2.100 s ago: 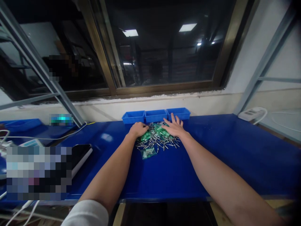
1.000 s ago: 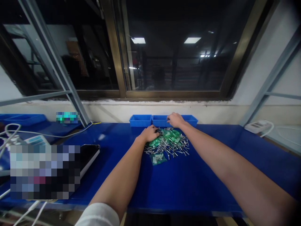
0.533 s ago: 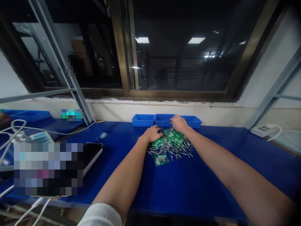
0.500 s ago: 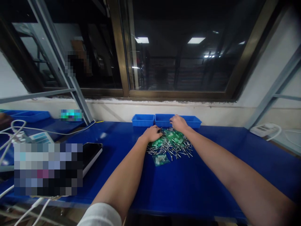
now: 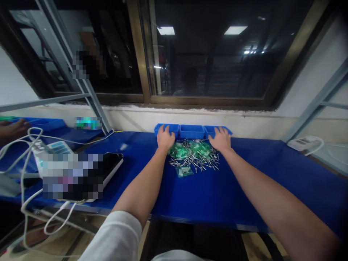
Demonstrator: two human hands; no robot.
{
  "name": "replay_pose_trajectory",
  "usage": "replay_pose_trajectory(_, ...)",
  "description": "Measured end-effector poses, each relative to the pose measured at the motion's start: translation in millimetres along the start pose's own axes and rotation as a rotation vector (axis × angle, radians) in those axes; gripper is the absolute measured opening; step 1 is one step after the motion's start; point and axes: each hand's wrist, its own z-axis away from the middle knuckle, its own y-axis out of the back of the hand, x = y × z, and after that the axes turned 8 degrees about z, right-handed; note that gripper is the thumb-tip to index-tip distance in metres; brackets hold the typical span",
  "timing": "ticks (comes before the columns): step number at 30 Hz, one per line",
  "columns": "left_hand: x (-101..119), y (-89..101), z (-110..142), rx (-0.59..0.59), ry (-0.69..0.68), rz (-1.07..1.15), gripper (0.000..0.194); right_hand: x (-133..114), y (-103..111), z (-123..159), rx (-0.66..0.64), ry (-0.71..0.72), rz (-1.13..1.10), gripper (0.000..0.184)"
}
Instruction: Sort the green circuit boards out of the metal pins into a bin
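Note:
My left hand (image 5: pixel 165 138) lies over the front rim of the left blue bin (image 5: pixel 176 128), fingers spread and reaching into it. Likewise, my right hand (image 5: pixel 221 139) spreads its fingers over the right blue bin (image 5: pixel 208 131). No held thing shows in either hand, though the fingertips are partly hidden inside the bins. Between them stands the middle blue bin (image 5: pixel 191 131). In front is a pile of thin metal pins (image 5: pixel 199 165), which look like blind rivets, mixed with green plastic bags (image 5: pixel 201 148). A small green bag of pins (image 5: pixel 184 171) lies at the pile's near edge.
A phone (image 5: pixel 110 165), partly blurred out, lies at the left of the blue table (image 5: pixel 206 195) beside white cables (image 5: pixel 25 177). Another person's hand (image 5: pixel 15 128) is at the far left. A white power strip (image 5: pixel 304 144) sits at the right by a metal post.
My left hand has moved from the pile up to the left bin. My right hand has shifted right to the right bin. The view has tilted downward.

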Motion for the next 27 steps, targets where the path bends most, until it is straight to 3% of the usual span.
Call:
replay_pose_trajectory(4, -9, -7.3, -4, -0.212, 0.058, -0.013, 0.059, 18, -7, -1, -0.242, -0.024, -0.052, 0.072)
replay_pose_trajectory(8, -15, -12.5, -11, -0.311, 0.052, 0.011, 0.063, 23, -10, -7, -0.332, 0.011, -0.125, 0.080)
replay_pose_trajectory(13, -10, -4.8, -17, -0.321, 0.104, 0.080, 0.060, 21, -2, -8, -0.288, 0.149, -0.171, 0.078)
replay_pose_trajectory(17, -2, 3.2, -16, -0.215, 0.130, 0.103, 0.054, 4, 9, -4, -0.109, 0.154, -0.245, 0.059)
replay_pose_trajectory(19, 2, 5.1, -14, -0.190, 0.103, 0.108, 0.051, -9, 14, -1, -0.105, 0.176, -0.288, 0.047)
replay_pose_trajectory(24, 7, 2.1, -1, -0.440, -0.031, 0.157, 0.044, -38, 13, 15, -0.278, 0.202, -0.293, 0.039)
replay_pose_trajectory(27, 7, -3.7, 9, -0.519, -0.115, 0.156, 0.051, -45, 8, 22, -0.269, 0.198, -0.284, 0.032)
